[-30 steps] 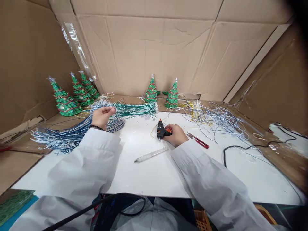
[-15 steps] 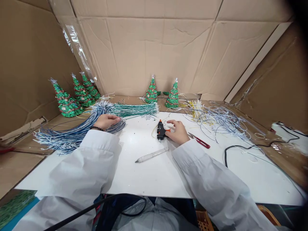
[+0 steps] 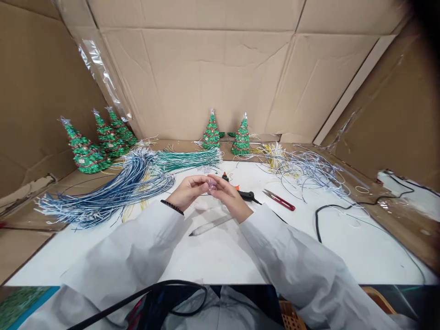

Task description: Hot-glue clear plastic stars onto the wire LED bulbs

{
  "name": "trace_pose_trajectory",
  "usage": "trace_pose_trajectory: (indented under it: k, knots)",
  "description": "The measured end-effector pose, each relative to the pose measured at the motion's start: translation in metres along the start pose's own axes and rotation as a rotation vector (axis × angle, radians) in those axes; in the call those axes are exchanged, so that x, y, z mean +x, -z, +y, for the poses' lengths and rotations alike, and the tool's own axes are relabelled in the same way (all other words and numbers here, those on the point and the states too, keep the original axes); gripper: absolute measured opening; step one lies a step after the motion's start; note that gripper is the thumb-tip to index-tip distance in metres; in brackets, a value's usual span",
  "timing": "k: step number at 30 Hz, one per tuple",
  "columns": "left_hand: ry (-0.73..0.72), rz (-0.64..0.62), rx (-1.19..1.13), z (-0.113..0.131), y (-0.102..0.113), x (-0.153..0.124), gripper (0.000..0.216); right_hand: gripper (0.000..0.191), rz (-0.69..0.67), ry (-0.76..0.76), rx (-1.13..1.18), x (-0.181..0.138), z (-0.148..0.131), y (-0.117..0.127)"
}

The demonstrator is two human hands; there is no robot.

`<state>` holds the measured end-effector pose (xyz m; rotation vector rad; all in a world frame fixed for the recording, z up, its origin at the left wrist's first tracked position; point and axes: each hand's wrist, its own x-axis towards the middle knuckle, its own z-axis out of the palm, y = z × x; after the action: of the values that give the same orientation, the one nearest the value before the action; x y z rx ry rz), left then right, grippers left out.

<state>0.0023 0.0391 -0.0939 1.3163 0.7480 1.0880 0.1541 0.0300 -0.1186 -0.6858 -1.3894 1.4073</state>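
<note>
Over the middle of the white table, my left hand [image 3: 188,191] and my right hand [image 3: 231,198] meet, fingertips closed around a small shiny, clear-pinkish piece [image 3: 211,185]. Its exact shape is too small to tell. Behind and partly hidden by my right hand lies a black glue gun [image 3: 246,195] with an orange tip. A clear pen-like stick [image 3: 208,226] with a dark point rests on the table below my hands. Red-handled tweezers or snips [image 3: 280,200] lie to the right of my right hand.
Blue-white wire bundles [image 3: 103,197] spread at left, with a green bundle [image 3: 189,158] behind. Tangled pale wires [image 3: 319,172] and a yellow bundle [image 3: 277,156] lie back right. Several small Christmas trees [image 3: 240,137] stand along the cardboard wall [image 3: 192,78]. A black cable [image 3: 318,220] curves at right.
My left hand has moved right from the blue wires and my right hand left from the glue gun; they now meet on the small piece. The glue gun has turned, its handle pointing right.
</note>
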Motion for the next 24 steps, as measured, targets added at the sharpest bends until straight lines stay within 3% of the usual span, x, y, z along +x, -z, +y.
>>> trace_pose_trajectory:
  k: [6, 15, 24]
  knots:
    - [-0.025, 0.128, -0.019, -0.001, 0.011, 0.001, 0.03, 0.036, 0.031, -0.079, 0.039, -0.001, -0.004, 0.001]
    - [0.074, 0.099, 0.127, 0.003, 0.004, -0.003, 0.033, 0.026, 0.386, 0.047, -0.11, -0.002, -0.01, 0.012]
    - [0.101, 0.076, 0.125, 0.001, 0.0, -0.005, 0.03, 0.025, 0.395, 0.1, -0.062, -0.004, -0.017, 0.012]
